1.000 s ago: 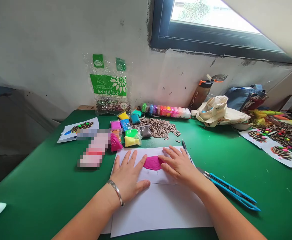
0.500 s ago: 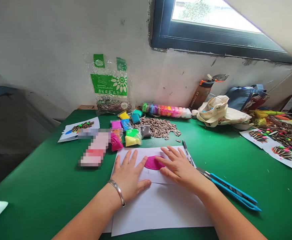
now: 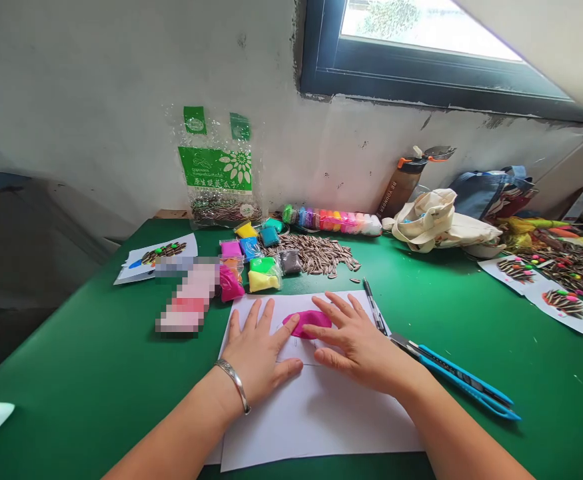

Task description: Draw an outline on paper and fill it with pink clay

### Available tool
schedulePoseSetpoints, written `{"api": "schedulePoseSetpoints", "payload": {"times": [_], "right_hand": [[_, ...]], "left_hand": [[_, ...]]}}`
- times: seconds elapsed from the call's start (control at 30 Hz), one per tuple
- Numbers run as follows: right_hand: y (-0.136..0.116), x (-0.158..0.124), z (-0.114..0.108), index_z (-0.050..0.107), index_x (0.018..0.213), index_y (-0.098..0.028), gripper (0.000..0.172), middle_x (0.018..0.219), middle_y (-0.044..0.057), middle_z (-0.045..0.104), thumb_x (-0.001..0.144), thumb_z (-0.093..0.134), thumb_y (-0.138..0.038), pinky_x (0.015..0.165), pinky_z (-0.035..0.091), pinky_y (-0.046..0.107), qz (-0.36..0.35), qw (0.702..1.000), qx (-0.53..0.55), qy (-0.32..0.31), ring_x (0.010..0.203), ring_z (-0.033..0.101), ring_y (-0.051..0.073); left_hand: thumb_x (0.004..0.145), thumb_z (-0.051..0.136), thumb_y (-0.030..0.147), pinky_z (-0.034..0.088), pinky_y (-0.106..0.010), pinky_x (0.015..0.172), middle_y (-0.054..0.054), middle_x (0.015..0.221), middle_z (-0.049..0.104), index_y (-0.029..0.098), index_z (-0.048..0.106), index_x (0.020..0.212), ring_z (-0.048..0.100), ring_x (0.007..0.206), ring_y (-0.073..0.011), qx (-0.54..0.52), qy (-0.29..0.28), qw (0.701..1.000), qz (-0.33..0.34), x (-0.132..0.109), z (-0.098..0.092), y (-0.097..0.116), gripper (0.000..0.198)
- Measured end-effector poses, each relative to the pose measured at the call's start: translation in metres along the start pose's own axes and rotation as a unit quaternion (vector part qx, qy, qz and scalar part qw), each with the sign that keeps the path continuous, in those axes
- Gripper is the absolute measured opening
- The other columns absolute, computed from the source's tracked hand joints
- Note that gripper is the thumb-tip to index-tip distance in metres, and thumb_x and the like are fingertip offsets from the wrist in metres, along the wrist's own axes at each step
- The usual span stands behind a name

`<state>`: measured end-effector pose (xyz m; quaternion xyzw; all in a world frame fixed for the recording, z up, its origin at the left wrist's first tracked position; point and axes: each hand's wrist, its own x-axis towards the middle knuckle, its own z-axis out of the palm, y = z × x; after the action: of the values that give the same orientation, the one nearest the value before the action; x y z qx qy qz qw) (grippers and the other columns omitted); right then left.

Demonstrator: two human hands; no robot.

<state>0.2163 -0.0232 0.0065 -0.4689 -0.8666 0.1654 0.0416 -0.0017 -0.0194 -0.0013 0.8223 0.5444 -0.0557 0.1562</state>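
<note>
A flattened oval of magenta modelling clay (image 3: 314, 322) lies on white paper (image 3: 291, 420), over a pencil drawing that shows partly around it. My left hand (image 3: 257, 347) rests spread on the paper, its index fingertip on the clay's left end. With fingers apart, my right hand (image 3: 354, 340) reaches over from the right, and one of its fingertips touches the clay's lower part. Neither hand grips anything. Just right of the paper's top lies a black pen (image 3: 374, 307), with a blue utility knife (image 3: 464, 380) beyond my right wrist.
Packets of coloured clay (image 3: 264, 275) and loose sunflower seeds (image 3: 321, 255) lie behind the paper. A seed bag (image 3: 216, 170) leans on the wall. Seed-decorated pictures (image 3: 566, 307) lie right, another (image 3: 158, 257) left. A bottle (image 3: 402, 183) and cloth bag (image 3: 431, 220) stand at the back.
My right index finger has shifted left across the clay. My left index fingertip now overlaps the clay's left end, where it was at the edge before.
</note>
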Motion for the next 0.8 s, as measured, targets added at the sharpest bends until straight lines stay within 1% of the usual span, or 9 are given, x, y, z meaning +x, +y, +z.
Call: {"api": "schedulePoseSetpoints", "payload": {"times": [0.13, 0.33, 0.47, 0.63, 0.8], "right_hand": [[-0.0041, 0.0004, -0.0018, 0.052, 0.126, -0.045, 0.044, 0.149, 0.0, 0.031, 0.089, 0.034, -0.061, 0.106, 0.007, 0.065, -0.014, 1.0, 0.002, -0.015, 0.138, 0.017, 0.036], [-0.003, 0.0005, -0.0018, 0.049, 0.129, -0.042, 0.05, 0.152, 0.002, 0.022, 0.087, 0.034, -0.064, 0.106, 0.005, 0.064, -0.019, 1.0, 0.005, -0.017, 0.139, 0.013, 0.036], [-0.0034, 0.0004, -0.0012, 0.054, 0.124, -0.042, 0.047, 0.15, 0.0, 0.028, 0.087, 0.036, -0.063, 0.106, 0.004, 0.064, -0.029, 0.999, 0.006, -0.022, 0.138, 0.016, 0.036], [-0.0038, -0.0007, -0.0012, 0.055, 0.123, -0.042, 0.046, 0.152, 0.0, 0.024, 0.087, 0.037, -0.063, 0.107, 0.004, 0.063, -0.032, 0.999, 0.01, -0.015, 0.139, 0.014, 0.034], [-0.0047, 0.0002, -0.0017, 0.055, 0.122, -0.045, 0.042, 0.15, -0.001, 0.028, 0.087, 0.037, -0.061, 0.105, 0.004, 0.065, -0.034, 0.999, 0.014, -0.022, 0.138, 0.015, 0.035]], "left_hand": [[0.079, 0.051, 0.061, 0.006, -0.067, 0.103, -0.012, 0.152, 0.02, 0.043, 0.027, 0.14, 0.006, 0.139, -0.038, 0.01, 0.001, 1.0, 0.003, -0.0001, -0.0004, 0.0005, 0.068], [0.08, 0.051, 0.058, 0.006, -0.067, 0.103, -0.013, 0.152, 0.02, 0.043, 0.025, 0.14, 0.007, 0.139, -0.0373, 0.022, -0.001, 1.0, 0.0, -0.0004, -0.002, 0.0018, 0.068], [0.08, 0.051, 0.058, 0.006, -0.067, 0.103, -0.013, 0.152, 0.019, 0.043, 0.025, 0.14, 0.007, 0.139, -0.0374, 0.02, -0.001, 1.0, 0.002, -0.0004, -0.0022, 0.0015, 0.068], [0.08, 0.051, 0.058, 0.006, -0.067, 0.103, -0.013, 0.152, 0.02, 0.043, 0.024, 0.14, 0.007, 0.139, -0.0375, 0.02, -0.002, 1.0, 0.0, 0.0003, -0.0024, 0.0018, 0.068], [0.079, 0.052, 0.058, 0.007, -0.067, 0.103, -0.013, 0.152, 0.02, 0.043, 0.025, 0.14, 0.007, 0.139, -0.038, 0.017, 0.0, 1.0, 0.002, 0.0, -0.0025, 0.0017, 0.068]]}}
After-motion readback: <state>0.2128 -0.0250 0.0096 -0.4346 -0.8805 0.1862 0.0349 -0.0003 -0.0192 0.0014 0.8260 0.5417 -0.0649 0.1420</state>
